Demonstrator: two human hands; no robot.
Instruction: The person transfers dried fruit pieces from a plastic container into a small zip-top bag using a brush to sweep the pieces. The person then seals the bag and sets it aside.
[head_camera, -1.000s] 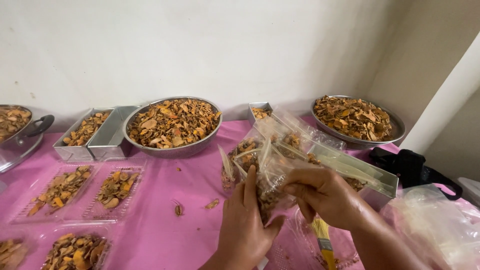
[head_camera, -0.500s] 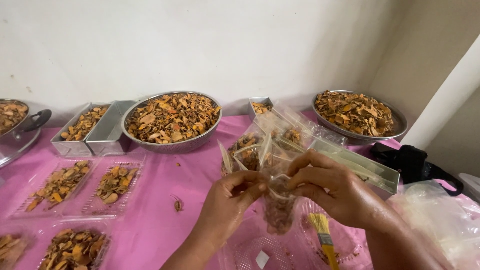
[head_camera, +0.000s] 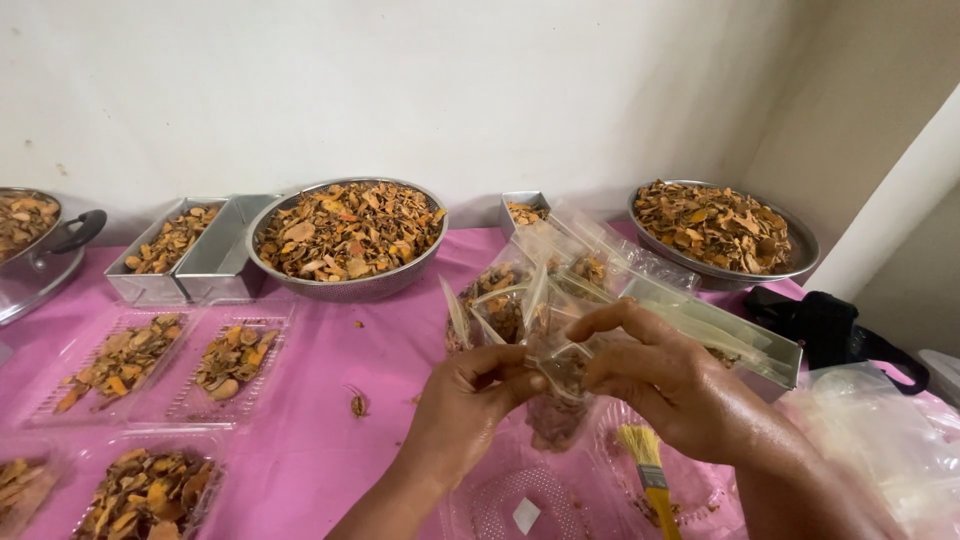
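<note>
Left hand (head_camera: 470, 400) and right hand (head_camera: 665, 385) both pinch the filled bag's (head_camera: 556, 400) mouth over the pink table (head_camera: 330, 440) — sealing goes best pressed evenly along the strip.

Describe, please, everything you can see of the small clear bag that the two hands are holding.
The small clear bag is thin see-through plastic, partly filled with brown and orange dried pieces that sag at its bottom. It hangs upright above the pink tablecloth, over a clear plastic tray. The left hand and the right hand pinch its top edge from either side. Whether its mouth is sealed cannot be told.
</note>
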